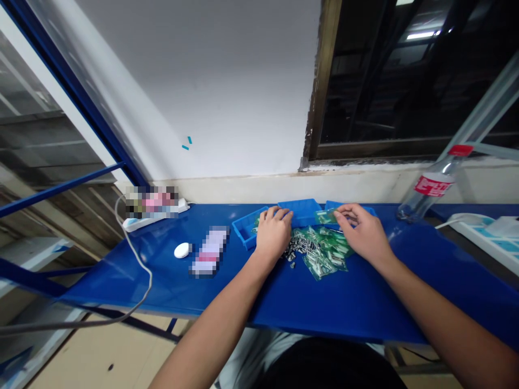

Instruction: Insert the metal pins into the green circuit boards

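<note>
My left hand is over the right end of the left blue bin, beside loose metal parts; its fingers curl down and their tips are hidden. Between thumb and fingers, my right hand pinches a small green plastic bag in front of the middle blue bin. Below that hand, several green bags with metal parts inside lie in a pile on the blue table.
A clear bottle with a red cap stands at the back right, near a white tray. On the left are a white round object, a blurred-out strip, a power strip and its cable.
</note>
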A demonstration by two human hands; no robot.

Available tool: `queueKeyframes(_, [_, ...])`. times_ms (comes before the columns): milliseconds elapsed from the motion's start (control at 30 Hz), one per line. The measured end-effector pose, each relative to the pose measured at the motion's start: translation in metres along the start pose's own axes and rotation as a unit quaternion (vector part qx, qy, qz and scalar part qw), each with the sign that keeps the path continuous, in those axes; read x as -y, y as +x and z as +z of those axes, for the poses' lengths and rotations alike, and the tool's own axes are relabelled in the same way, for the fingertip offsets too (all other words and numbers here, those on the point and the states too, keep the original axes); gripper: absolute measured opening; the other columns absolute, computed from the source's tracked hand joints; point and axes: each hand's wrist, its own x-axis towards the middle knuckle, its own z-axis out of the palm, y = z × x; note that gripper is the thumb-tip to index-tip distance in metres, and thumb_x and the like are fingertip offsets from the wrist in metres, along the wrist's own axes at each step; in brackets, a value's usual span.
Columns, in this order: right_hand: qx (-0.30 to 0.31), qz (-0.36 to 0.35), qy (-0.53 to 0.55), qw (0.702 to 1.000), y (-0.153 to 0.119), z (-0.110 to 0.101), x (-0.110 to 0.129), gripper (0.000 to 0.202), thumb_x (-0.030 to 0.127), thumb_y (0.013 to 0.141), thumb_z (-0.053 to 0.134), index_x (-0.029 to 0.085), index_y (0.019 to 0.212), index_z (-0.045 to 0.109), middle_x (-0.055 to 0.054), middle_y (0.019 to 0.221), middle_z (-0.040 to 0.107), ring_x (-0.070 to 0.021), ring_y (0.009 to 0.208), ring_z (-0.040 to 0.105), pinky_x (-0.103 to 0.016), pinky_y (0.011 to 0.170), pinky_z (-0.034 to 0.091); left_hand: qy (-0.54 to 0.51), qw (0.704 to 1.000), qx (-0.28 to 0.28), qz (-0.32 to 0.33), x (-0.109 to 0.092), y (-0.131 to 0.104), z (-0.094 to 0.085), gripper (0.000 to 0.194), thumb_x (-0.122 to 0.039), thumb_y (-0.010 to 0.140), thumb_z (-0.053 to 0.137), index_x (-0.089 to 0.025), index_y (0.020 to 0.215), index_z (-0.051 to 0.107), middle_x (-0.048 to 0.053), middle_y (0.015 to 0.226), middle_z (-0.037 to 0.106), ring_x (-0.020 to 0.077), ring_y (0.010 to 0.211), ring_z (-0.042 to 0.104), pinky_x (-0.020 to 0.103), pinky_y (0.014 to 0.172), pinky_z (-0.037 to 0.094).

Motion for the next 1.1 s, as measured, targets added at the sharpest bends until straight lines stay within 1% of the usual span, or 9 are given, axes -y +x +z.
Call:
queueKeyframes(100, [0.028, 0.024, 0.092, 0.995, -0.006, 0.010, 0.001, 0.030, 0.052, 0.094, 0.065, 0.022, 0.098, 0.063, -0.006, 0.089, 0.073, -0.0213, 0.074, 0.072, -0.031, 0.061, 0.058, -0.090, 0.995, -0.024, 0.034, -0.009, 0.000, -0.003, 0.037, -0.032, 0.104, 0.048, -0.021, 0.138, 0.061, 0.010, 0.135, 0.067, 0.0302, 0.132, 0.052, 0.049, 0.110, 0.042])
queueKeyframes(200, [0.055, 0.029, 0.156, 0.986, -0.013, 0.021, 0.007, 0.032, 0.053, 0.093, 0.066, 0.022, 0.099, 0.063, -0.005, 0.087, 0.071, -0.0183, 0.069, 0.071, -0.032, 0.066, 0.060, -0.221, 0.973, 0.000, 0.062, -0.018, 0.000, -0.001, 0.043, -0.034, 0.103, 0.051, -0.018, 0.143, 0.057, 0.010, 0.128, 0.071, 0.0245, 0.118, 0.064, 0.040, 0.106, 0.049])
queueKeyframes(333, [0.064, 0.032, 0.175, 0.982, -0.019, 0.029, 0.012, 0.030, 0.052, 0.093, 0.067, 0.023, 0.100, 0.063, -0.005, 0.089, 0.071, -0.0193, 0.072, 0.072, -0.033, 0.071, 0.061, -0.336, 0.942, 0.007, 0.022, -0.026, -0.001, -0.001, 0.038, -0.033, 0.105, 0.045, -0.019, 0.133, 0.066, 0.007, 0.123, 0.075, 0.0224, 0.111, 0.071, 0.034, 0.102, 0.053])
queueKeyframes(433, [0.059, 0.038, 0.164, 0.984, -0.020, 0.029, 0.012, 0.030, 0.053, 0.094, 0.066, 0.023, 0.100, 0.063, -0.005, 0.088, 0.071, -0.0189, 0.067, 0.071, -0.034, 0.066, 0.061, -0.378, 0.925, 0.009, -0.016, -0.029, -0.001, -0.005, 0.041, -0.039, 0.107, 0.039, -0.020, 0.125, 0.072, 0.006, 0.118, 0.077, 0.0219, 0.104, 0.072, 0.032, 0.096, 0.054])
queueKeyframes(600, [0.081, 0.053, 0.163, 0.982, -0.020, 0.029, 0.009, 0.035, 0.054, 0.092, 0.068, 0.022, 0.107, 0.064, -0.007, 0.093, 0.073, -0.0179, 0.061, 0.070, -0.034, 0.060, 0.060, -0.385, 0.921, 0.033, -0.053, -0.027, 0.000, -0.001, 0.040, -0.042, 0.098, 0.061, -0.019, 0.130, 0.068, 0.003, 0.086, 0.075, 0.0175, 0.073, 0.067, 0.027, 0.071, 0.053])
queueKeyframes(667, [0.089, 0.071, 0.200, 0.973, -0.020, 0.030, 0.010, 0.040, 0.055, 0.089, 0.072, 0.022, 0.110, 0.065, -0.007, 0.094, 0.072, -0.0190, 0.066, 0.072, -0.034, 0.063, 0.061, -0.401, 0.914, 0.025, -0.064, -0.025, 0.000, 0.003, 0.044, -0.040, 0.096, 0.064, -0.020, 0.135, 0.064, 0.002, 0.081, 0.071, 0.0158, 0.069, 0.063, 0.026, 0.067, 0.050])
queueKeyframes(867, [0.115, 0.115, 0.301, 0.940, -0.019, 0.030, 0.013, 0.050, 0.048, 0.076, 0.087, 0.021, 0.112, 0.065, -0.003, 0.089, 0.068, -0.0173, 0.072, 0.071, -0.033, 0.071, 0.063, -0.522, 0.843, 0.013, -0.129, -0.020, 0.003, 0.010, 0.056, -0.045, 0.088, 0.075, -0.018, 0.135, 0.061, 0.000, 0.077, 0.066, 0.0131, 0.069, 0.061, 0.023, 0.065, 0.048])
queueKeyframes(1000, [0.100, 0.116, 0.319, 0.935, -0.020, 0.032, 0.013, 0.048, 0.047, 0.075, 0.088, 0.021, 0.108, 0.064, -0.002, 0.087, 0.068, -0.0167, 0.072, 0.071, -0.032, 0.071, 0.063, -0.575, 0.800, 0.016, -0.171, -0.020, 0.005, 0.011, 0.055, -0.048, 0.078, 0.084, -0.015, 0.120, 0.068, 0.001, 0.079, 0.067, 0.0115, 0.067, 0.062, 0.021, 0.064, 0.048])
queueKeyframes(1100, [0.079, 0.111, 0.321, 0.937, -0.020, 0.033, 0.012, 0.047, 0.046, 0.075, 0.088, 0.022, 0.108, 0.064, -0.004, 0.090, 0.071, -0.0176, 0.076, 0.072, -0.034, 0.076, 0.064, -0.619, 0.768, 0.027, -0.161, -0.019, 0.006, 0.013, 0.059, -0.044, 0.073, 0.089, -0.013, 0.118, 0.069, 0.006, 0.089, 0.072, 0.0128, 0.074, 0.067, 0.023, 0.071, 0.053])
